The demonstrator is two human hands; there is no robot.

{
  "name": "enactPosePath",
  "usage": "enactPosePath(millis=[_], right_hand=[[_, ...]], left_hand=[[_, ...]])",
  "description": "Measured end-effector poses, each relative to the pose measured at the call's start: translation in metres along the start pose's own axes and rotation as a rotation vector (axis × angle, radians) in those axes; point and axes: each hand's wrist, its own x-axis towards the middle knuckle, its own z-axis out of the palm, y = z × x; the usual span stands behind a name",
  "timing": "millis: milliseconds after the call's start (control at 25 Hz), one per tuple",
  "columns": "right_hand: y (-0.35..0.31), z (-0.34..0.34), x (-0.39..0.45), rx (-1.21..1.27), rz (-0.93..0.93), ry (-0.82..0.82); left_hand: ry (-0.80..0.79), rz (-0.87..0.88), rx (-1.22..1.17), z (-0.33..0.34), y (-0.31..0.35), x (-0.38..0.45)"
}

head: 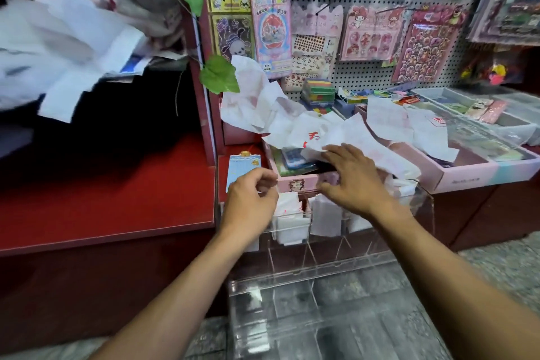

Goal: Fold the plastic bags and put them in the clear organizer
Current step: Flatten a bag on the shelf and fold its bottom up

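The right hand (349,181) is laid, fingers spread, on the loose bags (306,126) heaped over the pink box (295,183). The left hand (251,199) is curled loosely, gripping nothing visible. Folded bags (292,223) are stood in the organizer (321,272).

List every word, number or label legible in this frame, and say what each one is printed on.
"第3弹": on the pink egg-picture sticker pack hanging on the pegboard.
Red characters on the white plastic bag above the hands: partly hidden, not readable.
Red mark on the white bag further right: blurred.
Grey print on the pink cardboard tray front: too small.
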Motion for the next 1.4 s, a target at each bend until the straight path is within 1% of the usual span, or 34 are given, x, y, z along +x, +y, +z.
enactPosePath(millis=[80,160,200,280,320,360,480,600,680,720,840,880,1040,1080,1120,1200,1280,1320,1400], right_hand=[[-0.009,-0.001,0.000,0.080,0.042,0.153],[-0.021,-0.007,-0.002,0.215,0.059,0.276],[-0.028,-0.010,-0.002,0.262,0.020,0.315],[-0.044,-0.015,-0.001,0.269,-0.144,0.370],[-0.052,-0.016,-0.002,0.257,-0.219,0.357],[-0.060,-0.015,-0.003,0.259,-0.265,0.305],[-0.079,-0.013,-0.011,0.346,-0.281,0.071],[-0.086,-0.010,-0.017,0.439,-0.266,-0.034],[-0.091,-0.010,-0.018,0.516,-0.269,-0.062],[-0.094,-0.009,-0.018,0.544,-0.277,-0.079],[-0.099,-0.006,-0.020,0.672,-0.280,-0.130],[-0.098,-0.006,-0.021,0.747,-0.255,-0.139],[-0.094,-0.013,-0.022,1.049,-0.134,-0.183],[-0.095,-0.015,-0.021,1.113,-0.103,-0.150],[-0.095,-0.017,-0.019,1.154,-0.050,-0.079],[-0.092,-0.015,-0.014,1.121,0.095,0.109],[-0.087,-0.013,-0.009,0.946,0.215,0.281],[-0.086,-0.012,-0.008,0.835,0.239,0.325],[-0.084,-0.008,-0.004,0.663,0.221,0.308]], left_hand=[[0.039,-0.008,-0.019,-0.013,0.001,0.000],[0.036,-0.015,-0.025,-0.024,0.002,-0.002],[0.020,-0.013,-0.020,-0.028,0.002,-0.005],[-0.010,-0.026,0.001,-0.035,0.000,-0.010],[-0.011,-0.045,0.001,-0.037,-0.002,-0.011],[-0.002,-0.071,-0.019,-0.039,-0.004,-0.011],[0.069,-0.184,-0.189,-0.044,-0.006,-0.010],[0.173,-0.333,-0.383,-0.047,-0.007,-0.009],[0.175,-0.448,-0.535,-0.051,-0.005,-0.010],[0.141,-0.487,-0.558,-0.053,-0.005,-0.010],[-0.013,-0.481,-0.427,-0.050,-0.004,-0.014],[-0.034,-0.472,-0.407,-0.047,-0.004,-0.014],[0.009,-0.474,-0.455,-0.044,-0.007,-0.008],[0.032,-0.465,-0.483,-0.044,-0.007,-0.007],[0.063,-0.449,-0.509,-0.045,-0.007,-0.006],[0.130,-0.403,-0.489,-0.051,-0.006,-0.007],[0.188,-0.337,-0.303,-0.068,-0.011,-0.007],[0.214,-0.308,-0.176,-0.079,-0.017,-0.006],[0.295,-0.253,0.065,-0.105,-0.028,-0.008]])
